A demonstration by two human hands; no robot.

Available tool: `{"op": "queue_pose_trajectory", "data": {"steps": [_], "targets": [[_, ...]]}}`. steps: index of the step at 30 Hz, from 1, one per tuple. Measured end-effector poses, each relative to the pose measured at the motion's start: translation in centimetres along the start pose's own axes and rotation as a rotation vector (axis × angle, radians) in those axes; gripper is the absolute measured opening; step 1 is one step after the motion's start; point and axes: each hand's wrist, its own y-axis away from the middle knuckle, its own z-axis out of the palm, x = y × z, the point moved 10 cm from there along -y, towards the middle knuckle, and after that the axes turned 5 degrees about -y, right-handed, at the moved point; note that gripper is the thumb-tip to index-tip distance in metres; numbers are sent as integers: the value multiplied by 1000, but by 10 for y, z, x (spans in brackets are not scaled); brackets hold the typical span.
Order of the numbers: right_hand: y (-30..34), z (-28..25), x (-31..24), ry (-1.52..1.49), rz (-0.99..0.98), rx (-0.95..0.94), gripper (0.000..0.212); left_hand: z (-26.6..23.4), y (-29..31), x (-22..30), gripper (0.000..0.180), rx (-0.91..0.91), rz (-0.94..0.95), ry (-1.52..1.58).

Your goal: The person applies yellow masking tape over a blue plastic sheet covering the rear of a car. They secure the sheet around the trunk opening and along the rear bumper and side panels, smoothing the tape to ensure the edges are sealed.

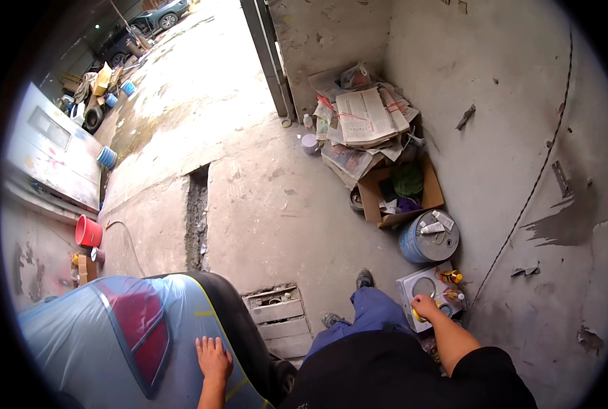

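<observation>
My left hand (214, 359) lies flat with fingers stretched on the masking film (181, 307) covering a car. Yellow tape (216, 310) runs along the film's edge, and a red side window area (137, 320) with a grey frame stands out in it. On my right, my right hand (424, 306) is closed around a yellow tape roll (417, 315), just over a white box (406, 285). Another round, tape-like roll (446, 309) sits beside that hand. Bottles with yellow-orange parts (452, 277) stand on the same box.
A blue drum (413, 244) with tubes on its lid stands beyond the box. Farther on are a cardboard box (379, 204) and piled newspapers (365, 116). A floor trench (197, 218) and a slatted drain cover (276, 312) break the concrete. A red bucket (88, 232) stands left.
</observation>
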Motion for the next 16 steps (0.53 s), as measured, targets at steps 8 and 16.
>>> {"op": "queue_pose_trajectory", "data": {"steps": [8,16], "targets": [[-85,-9,-23,49,111,-128,35,16,-95,75,51,-302,63,490],[-162,-152,-366,-636,-378,-198,29,-6,-170,137,55,-520,-156,885]]}}
